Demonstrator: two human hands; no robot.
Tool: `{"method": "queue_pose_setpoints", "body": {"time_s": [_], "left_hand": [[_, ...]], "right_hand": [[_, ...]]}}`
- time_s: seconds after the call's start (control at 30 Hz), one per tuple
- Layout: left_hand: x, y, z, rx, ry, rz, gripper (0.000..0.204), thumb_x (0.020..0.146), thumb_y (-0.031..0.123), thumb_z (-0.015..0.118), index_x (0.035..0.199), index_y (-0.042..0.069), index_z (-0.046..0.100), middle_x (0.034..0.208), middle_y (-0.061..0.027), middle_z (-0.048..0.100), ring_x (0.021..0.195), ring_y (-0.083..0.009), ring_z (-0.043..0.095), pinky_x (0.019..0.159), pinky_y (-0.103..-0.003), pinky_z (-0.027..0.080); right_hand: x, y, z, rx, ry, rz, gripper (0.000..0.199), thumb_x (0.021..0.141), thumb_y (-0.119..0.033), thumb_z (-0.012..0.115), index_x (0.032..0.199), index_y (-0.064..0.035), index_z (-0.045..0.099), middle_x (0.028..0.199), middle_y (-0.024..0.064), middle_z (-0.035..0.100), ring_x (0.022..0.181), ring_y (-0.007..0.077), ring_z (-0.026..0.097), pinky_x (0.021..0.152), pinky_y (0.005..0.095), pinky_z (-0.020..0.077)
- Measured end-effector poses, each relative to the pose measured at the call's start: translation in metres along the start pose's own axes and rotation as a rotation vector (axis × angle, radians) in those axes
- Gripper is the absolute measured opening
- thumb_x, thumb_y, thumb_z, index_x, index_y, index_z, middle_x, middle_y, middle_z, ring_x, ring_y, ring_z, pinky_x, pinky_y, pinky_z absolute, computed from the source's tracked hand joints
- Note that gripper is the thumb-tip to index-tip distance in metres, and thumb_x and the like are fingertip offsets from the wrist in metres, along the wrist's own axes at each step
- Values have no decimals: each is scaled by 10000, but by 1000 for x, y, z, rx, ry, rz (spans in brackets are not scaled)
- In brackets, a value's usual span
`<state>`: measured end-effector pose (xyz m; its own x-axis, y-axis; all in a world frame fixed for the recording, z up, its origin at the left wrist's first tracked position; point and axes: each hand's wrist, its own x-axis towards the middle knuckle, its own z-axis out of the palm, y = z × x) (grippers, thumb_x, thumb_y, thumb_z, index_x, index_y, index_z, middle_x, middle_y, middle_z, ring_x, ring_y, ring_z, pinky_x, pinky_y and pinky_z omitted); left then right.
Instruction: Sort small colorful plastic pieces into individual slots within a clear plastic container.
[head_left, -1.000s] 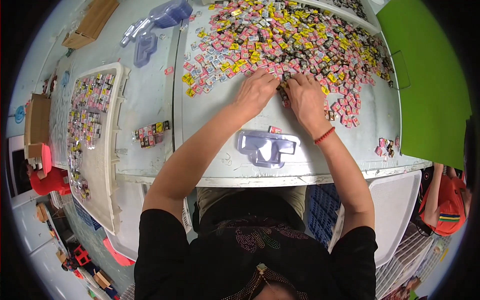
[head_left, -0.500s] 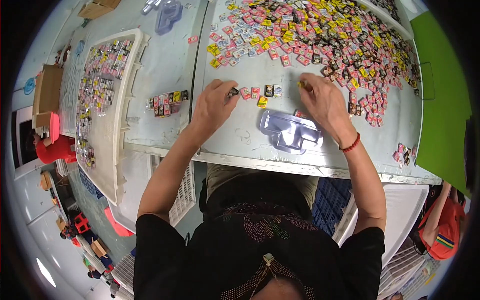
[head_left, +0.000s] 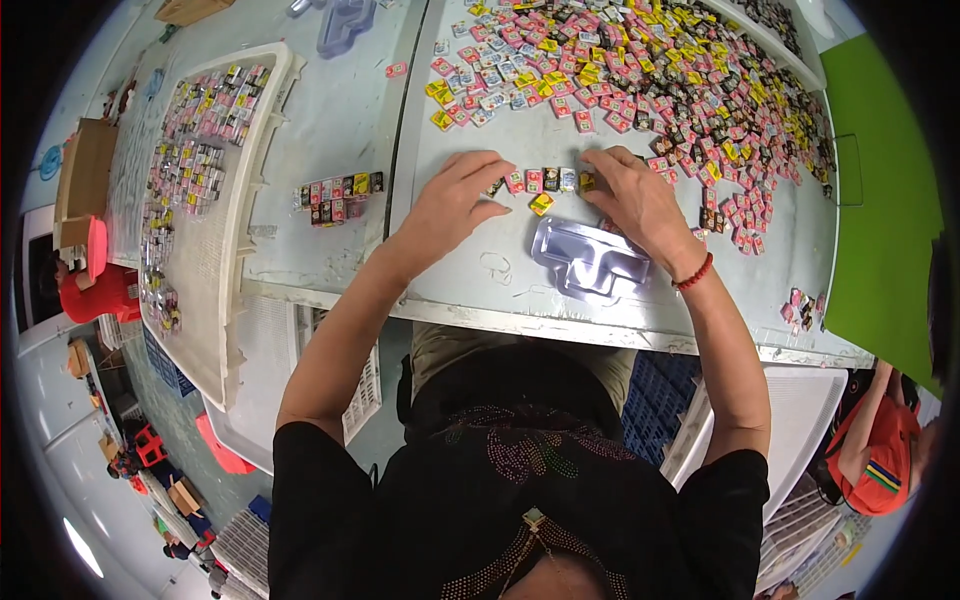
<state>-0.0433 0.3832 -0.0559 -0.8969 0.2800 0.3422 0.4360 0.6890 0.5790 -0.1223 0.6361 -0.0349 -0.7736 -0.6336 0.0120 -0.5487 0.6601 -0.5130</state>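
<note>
A short row of small block-like boxes [head_left: 533, 180], pink, black and white, lies between my hands. At its left end my left hand [head_left: 450, 208] is open, thumb apart from the fingers, with a dark box partly hidden under the fingertips. My right hand [head_left: 637, 198] closes thumb and fingers around a small yellow-and-dark box [head_left: 587, 181] at the row's right end. Just below the row rests a single yellow box [head_left: 541, 204]. A clear plastic blister tray [head_left: 590, 262] lies nearer me, its upper right edge close under my right wrist.
A large pile of loose small boxes [head_left: 640, 75] covers the far right. To the left sit a packed block of boxes [head_left: 338, 198] and a white crate [head_left: 232, 290] of filled packs. Another clear tray [head_left: 345, 28] lies far left. The table's front edge [head_left: 500, 316] is near my body.
My right hand has moved left and down, bringing the yellow box to the row's right end. My left hand has shifted slightly right, and its thumb has spread away from the dark box.
</note>
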Motion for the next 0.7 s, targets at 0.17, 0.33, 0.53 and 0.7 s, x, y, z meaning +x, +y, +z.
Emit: {"method": "queue_pose_setpoints", "body": {"time_s": [0.17, 0.33, 0.53, 0.7], "left_hand": [[14, -14, 8, -42, -42, -10, 412, 774, 136, 762, 1147, 28, 625, 1105, -106, 626, 1002, -287, 599, 843, -359, 498], [13, 0, 9, -24, 85, -33, 384, 766, 116, 766, 1117, 28, 635, 1049, -106, 630, 971, -283, 604, 824, -354, 498], [-7, 11, 2, -26, 92, -61, 437, 726, 40, 769, 1134, 36, 612, 1068, -109, 589, 978, -302, 583, 820, -375, 502], [-3, 4, -5, 2, 1, -57, 521, 724, 1, 748, 1215, 41, 578, 1221, -131, 579, 1089, -331, 570, 889, -377, 496]], "right_hand": [[8, -1, 5, -42, -13, -66, 372, 812, -94, 683, 1172, -51, 603, 1106, 130, 626, 968, 334, 627, 808, 404, 521], [3, -1, 7, -40, 132, -107, 303, 810, -108, 696, 1103, -52, 640, 1062, 129, 637, 936, 331, 633, 793, 397, 523], [4, -32, -5, -6, 6, -134, 231, 795, -191, 727, 982, -68, 671, 837, 107, 675, 792, 317, 662, 680, 408, 522], [22, -48, 10, -146, -102, -53, 187, 767, -234, 724, 877, -86, 687, 742, 118, 677, 743, 320, 675, 647, 412, 529]]}}
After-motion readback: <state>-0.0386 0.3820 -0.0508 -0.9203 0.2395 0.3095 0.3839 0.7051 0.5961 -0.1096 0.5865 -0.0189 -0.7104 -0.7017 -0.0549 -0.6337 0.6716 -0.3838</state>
